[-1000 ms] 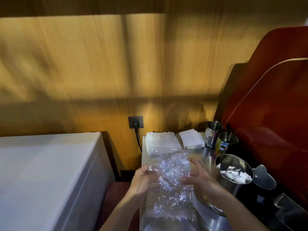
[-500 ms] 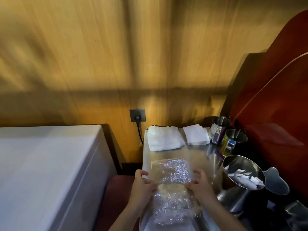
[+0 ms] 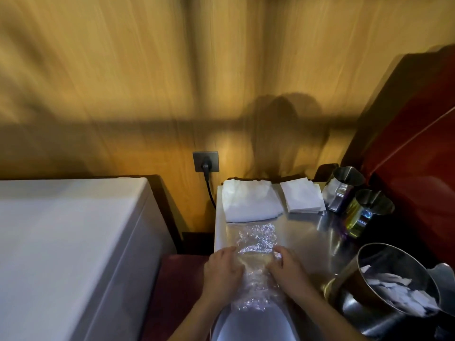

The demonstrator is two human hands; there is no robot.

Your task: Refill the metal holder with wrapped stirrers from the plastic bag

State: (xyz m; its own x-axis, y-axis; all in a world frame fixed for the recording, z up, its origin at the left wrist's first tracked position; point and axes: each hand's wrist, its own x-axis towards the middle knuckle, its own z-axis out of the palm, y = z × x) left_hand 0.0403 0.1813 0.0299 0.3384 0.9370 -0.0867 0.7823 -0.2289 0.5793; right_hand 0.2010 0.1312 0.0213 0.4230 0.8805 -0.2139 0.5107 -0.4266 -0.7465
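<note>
Head view: I have the plastic bag flat on the steel desk, left hand and right hand each a grip pinching its sides, probably to open it. Metal holder stands just right.

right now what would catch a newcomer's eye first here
Probably the two hands, left and right, pressing a crinkly clear bag flat on the steel counter at bottom centre. Next, the big metal holder at lower right, tipped toward the camera with white wrapped pieces inside. Behind the bag, two stacks of white napkins lie against the wood wall.
</note>
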